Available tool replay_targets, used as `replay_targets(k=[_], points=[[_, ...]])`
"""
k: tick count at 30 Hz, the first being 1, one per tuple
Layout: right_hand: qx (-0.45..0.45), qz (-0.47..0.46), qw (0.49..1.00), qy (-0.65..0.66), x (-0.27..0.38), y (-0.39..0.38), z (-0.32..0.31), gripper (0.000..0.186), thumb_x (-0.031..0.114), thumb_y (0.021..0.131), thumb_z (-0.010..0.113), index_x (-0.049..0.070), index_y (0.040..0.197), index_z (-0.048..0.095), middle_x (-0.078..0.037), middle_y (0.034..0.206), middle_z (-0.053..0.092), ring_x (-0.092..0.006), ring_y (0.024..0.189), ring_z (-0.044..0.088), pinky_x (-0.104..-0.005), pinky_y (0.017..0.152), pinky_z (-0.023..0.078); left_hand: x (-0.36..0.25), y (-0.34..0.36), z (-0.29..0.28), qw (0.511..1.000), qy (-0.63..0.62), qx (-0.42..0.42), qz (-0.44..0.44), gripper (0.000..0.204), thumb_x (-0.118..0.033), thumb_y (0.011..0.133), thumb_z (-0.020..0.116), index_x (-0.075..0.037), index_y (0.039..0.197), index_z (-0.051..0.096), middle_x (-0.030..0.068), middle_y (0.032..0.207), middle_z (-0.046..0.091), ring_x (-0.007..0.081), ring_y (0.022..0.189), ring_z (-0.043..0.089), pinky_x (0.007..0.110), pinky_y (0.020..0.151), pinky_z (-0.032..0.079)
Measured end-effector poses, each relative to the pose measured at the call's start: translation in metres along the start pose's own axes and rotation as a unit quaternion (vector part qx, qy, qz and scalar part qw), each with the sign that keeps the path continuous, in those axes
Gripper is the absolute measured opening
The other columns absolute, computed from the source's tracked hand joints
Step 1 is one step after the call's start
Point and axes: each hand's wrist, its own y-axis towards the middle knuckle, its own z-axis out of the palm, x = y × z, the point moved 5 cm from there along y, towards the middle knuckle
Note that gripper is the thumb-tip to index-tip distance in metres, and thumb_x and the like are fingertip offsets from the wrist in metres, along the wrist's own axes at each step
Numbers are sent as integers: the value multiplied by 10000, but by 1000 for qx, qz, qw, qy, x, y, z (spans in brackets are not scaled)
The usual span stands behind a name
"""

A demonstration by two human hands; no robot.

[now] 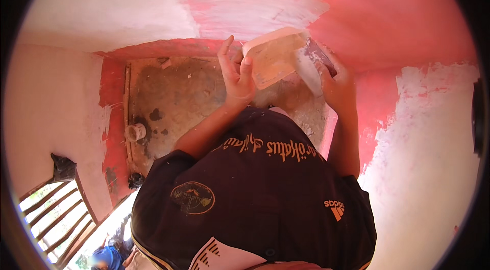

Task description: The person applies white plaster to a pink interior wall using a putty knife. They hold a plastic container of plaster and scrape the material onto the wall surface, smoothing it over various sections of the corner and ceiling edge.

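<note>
A pale orange, rectangular flat board or plate [270,60] is held up in front of my chest. My left hand [236,76] grips its left edge, with the index finger raised away from it. At its right, my right hand [334,83] is closed on a flat scraper-like tool [311,58] smeared with whitish paste, which touches or overlaps the board; its exact shape is unclear.
Pink walls [388,4] are partly coated white. A stained floor [178,91] has a pale bucket [136,131], long sticks [127,112] and a dark bundle [135,180] along the left. A barred window [56,219] and another person in blue [109,254] are at lower left.
</note>
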Motion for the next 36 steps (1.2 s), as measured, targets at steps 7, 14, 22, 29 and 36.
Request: replay_targets(k=[7,14,22,29,36], points=[[44,-98,929,-354,21,-16,47,403,45,884,552,80,1273,651,-193,1091,697,-332,924,681,-365,822,526,-3,1,-15,1000,16,20,17,561,-146,1030,487,-28,1482,176,261,1312,524,231,1156,555,349,1001,443],[49,-13,991,-126,37,-18,51,403,101,884,548,85,1273,652,-173,1055,703,-328,918,684,-393,801,519,3,-1,-28,1000,-17,-6,-7,578,-81,1005,528,-55,1470,185,221,1209,588,198,1068,573,320,932,444],[44,-82,937,-335,38,-2,56,423,73,883,538,73,1294,636,-207,1009,699,-277,804,681,-351,756,514,-4,-3,-30,1000,-20,2,6,584,-170,1025,506,-29,1482,172,235,1292,518,236,1174,536,353,1008,438],[111,-152,953,-238,40,-12,100,362,88,885,542,63,1224,667,-195,1087,686,-359,966,676,-414,812,535,0,-6,-38,999,-12,-33,1,552,-146,1031,476,-44,1483,175,228,1266,537,202,1108,559,320,951,461],[121,-94,976,-155,31,-6,100,395,31,837,580,12,1227,643,-232,1063,691,-350,964,693,-374,840,539,4,-7,-41,998,9,-58,-26,530,-123,1028,492,-63,1467,201,203,1184,592,161,1011,579,279,848,469]])
